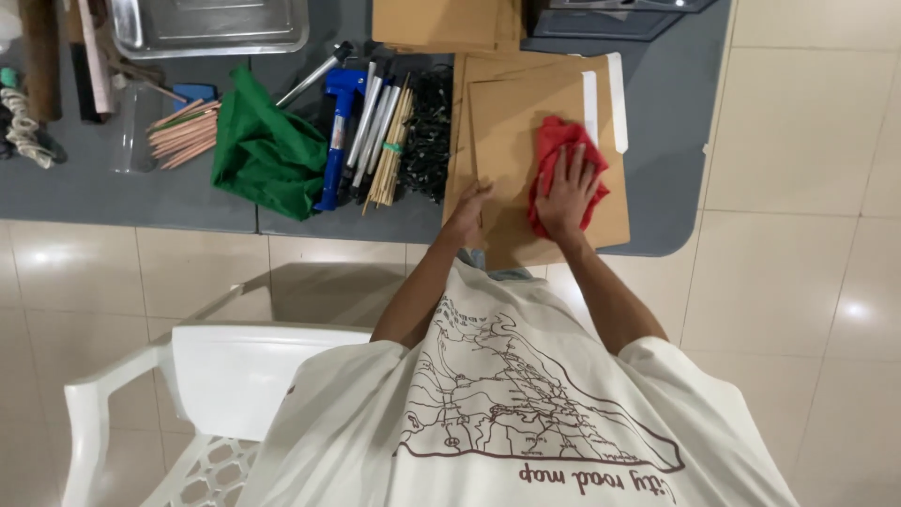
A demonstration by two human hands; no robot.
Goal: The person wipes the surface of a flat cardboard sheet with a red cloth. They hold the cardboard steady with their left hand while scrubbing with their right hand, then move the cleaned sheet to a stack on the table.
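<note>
the grey surface carries, in size order, brown cardboard sheets, a green cloth, a bundle of thin sticks and, smallest, the red cloth. the red cloth lies on the top sheet, under the right hand, whose grip is open, palm flat and fingers spread on it. the left hand rests at the sheet's left edge; whether its grip is closed cannot be told. this looks like wiping the cardboard; the next stroke calls for steady downward pressure while the sheet is held.
</note>
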